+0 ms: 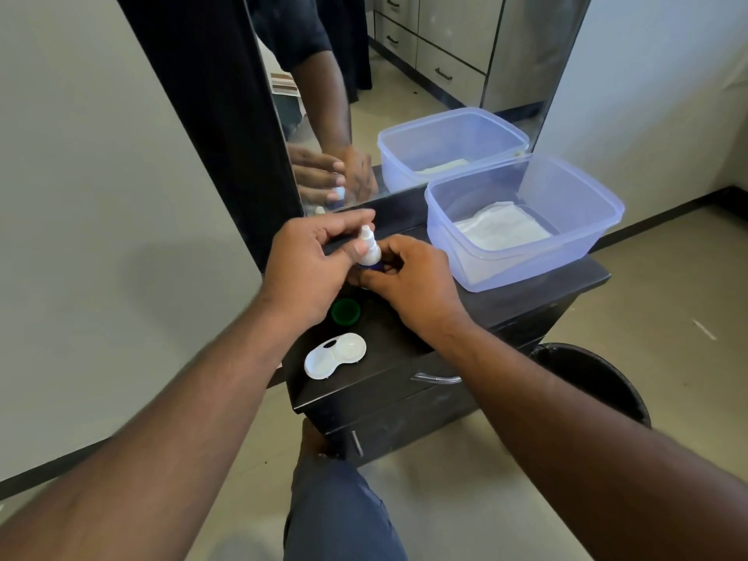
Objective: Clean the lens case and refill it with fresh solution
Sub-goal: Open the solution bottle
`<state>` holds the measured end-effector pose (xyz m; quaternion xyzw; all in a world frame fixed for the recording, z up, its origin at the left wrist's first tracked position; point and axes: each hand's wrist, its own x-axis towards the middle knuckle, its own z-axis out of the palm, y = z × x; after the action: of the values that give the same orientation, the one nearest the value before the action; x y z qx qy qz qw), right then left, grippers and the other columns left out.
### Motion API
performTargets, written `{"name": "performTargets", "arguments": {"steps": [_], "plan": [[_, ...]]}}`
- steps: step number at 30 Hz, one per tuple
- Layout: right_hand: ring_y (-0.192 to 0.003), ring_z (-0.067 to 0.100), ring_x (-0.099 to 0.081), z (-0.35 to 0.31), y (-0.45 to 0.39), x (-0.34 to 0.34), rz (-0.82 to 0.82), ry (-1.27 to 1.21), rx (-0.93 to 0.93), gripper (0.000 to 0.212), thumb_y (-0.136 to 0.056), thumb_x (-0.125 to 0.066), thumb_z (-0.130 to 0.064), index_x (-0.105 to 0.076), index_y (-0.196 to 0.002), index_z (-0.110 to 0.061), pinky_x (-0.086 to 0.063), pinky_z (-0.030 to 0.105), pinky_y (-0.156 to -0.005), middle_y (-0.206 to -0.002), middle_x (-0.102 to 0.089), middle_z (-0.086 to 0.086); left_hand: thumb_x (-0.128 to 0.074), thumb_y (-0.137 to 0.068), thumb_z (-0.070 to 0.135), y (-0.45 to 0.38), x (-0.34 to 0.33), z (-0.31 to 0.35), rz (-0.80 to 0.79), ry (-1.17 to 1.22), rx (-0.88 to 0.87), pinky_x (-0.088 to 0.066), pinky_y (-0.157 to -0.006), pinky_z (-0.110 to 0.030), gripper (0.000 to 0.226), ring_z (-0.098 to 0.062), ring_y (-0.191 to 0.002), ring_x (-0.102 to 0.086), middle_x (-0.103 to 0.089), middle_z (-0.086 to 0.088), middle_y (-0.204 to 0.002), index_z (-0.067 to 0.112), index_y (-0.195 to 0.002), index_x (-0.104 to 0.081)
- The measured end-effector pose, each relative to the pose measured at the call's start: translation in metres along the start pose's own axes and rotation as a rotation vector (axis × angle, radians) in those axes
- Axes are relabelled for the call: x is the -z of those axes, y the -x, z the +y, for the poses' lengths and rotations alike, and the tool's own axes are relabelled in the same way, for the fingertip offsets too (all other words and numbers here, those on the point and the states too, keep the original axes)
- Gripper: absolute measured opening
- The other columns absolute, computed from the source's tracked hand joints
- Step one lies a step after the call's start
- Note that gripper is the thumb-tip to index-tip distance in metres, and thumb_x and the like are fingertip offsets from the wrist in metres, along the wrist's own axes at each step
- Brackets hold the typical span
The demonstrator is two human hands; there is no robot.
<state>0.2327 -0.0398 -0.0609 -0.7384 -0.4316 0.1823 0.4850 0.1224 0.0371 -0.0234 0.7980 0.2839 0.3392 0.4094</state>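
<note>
A small white solution bottle (369, 249) with a dark blue label stands upright over the black cabinet top (526, 293). My right hand (409, 277) grips its lower body. My left hand (311, 261) pinches the bottle's white cap end between thumb and fingers. Nearer to me, the white lens case (335, 355) lies with both wells uncovered. A green cap (345, 312) sits upside down just behind the case. Whether a second cap is present is hidden by my hands.
A clear plastic tub (566, 253) holding a folded white cloth (502, 230) stands at the right rear of the cabinet top. A mirror (404, 95) rises behind it. A black bin (595, 378) stands on the floor to the right. My knee is below the cabinet drawers.
</note>
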Motion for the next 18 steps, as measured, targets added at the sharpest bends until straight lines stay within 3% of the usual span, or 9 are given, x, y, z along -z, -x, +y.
{"name": "performTargets", "arguments": {"steps": [3,7,10,14,18], "plan": [[-0.075,-0.002,-0.056,0.0,0.0,0.0,0.003,0.021,-0.006,0.033,-0.074,-0.08,-0.029,-0.066,-0.103,-0.02,-0.046,0.014,-0.073,-0.092,-0.066,-0.01,-0.069,-0.085,0.007,0.002,0.005,-0.006,0.134,-0.094,-0.035,-0.043,-0.072,-0.004,0.026,0.01,-0.081,-0.061,-0.068,0.009,-0.092,0.017,-0.109,-0.071],[-0.077,0.001,-0.058,0.0,-0.001,-0.001,-0.003,0.036,-0.014,0.034,-0.074,-0.079,-0.03,-0.066,-0.104,-0.019,-0.048,0.017,-0.075,-0.093,-0.067,-0.009,-0.068,-0.085,0.006,-0.002,0.005,-0.01,-0.006,-0.05,-0.049,-0.049,-0.085,-0.017,0.044,-0.003,-0.105,-0.061,-0.067,0.005,-0.116,0.023,-0.125,-0.062],[-0.084,0.004,-0.061,-0.001,-0.001,0.0,-0.011,0.032,-0.018,0.034,-0.076,-0.078,-0.03,-0.066,-0.106,-0.02,-0.052,0.021,-0.08,-0.097,-0.068,-0.008,-0.069,-0.085,0.006,-0.005,0.001,-0.007,0.001,-0.001,-0.015,-0.055,-0.073,-0.014,0.028,0.0,-0.091,-0.067,-0.072,0.003,-0.103,0.016,-0.112,-0.07],[-0.089,0.006,-0.062,-0.002,-0.001,0.001,-0.01,0.029,-0.019,0.034,-0.077,-0.076,-0.029,-0.065,-0.108,-0.02,-0.053,0.024,-0.085,-0.1,-0.068,-0.007,-0.075,-0.081,0.015,-0.005,-0.002,-0.005,0.093,-0.023,-0.033,-0.055,-0.068,-0.015,0.016,-0.002,-0.082,-0.067,-0.071,0.007,-0.088,0.015,-0.096,-0.073],[-0.09,0.006,-0.062,-0.001,-0.001,0.0,-0.008,0.011,-0.022,0.035,-0.077,-0.077,-0.029,-0.065,-0.109,-0.02,-0.053,0.026,-0.087,-0.102,-0.069,-0.006,-0.077,-0.08,0.016,-0.004,-0.005,-0.002,0.164,0.02,-0.092,-0.052,-0.07,-0.015,0.013,-0.006,-0.08,-0.067,-0.071,0.004,-0.088,0.014,-0.089,-0.067]]}}
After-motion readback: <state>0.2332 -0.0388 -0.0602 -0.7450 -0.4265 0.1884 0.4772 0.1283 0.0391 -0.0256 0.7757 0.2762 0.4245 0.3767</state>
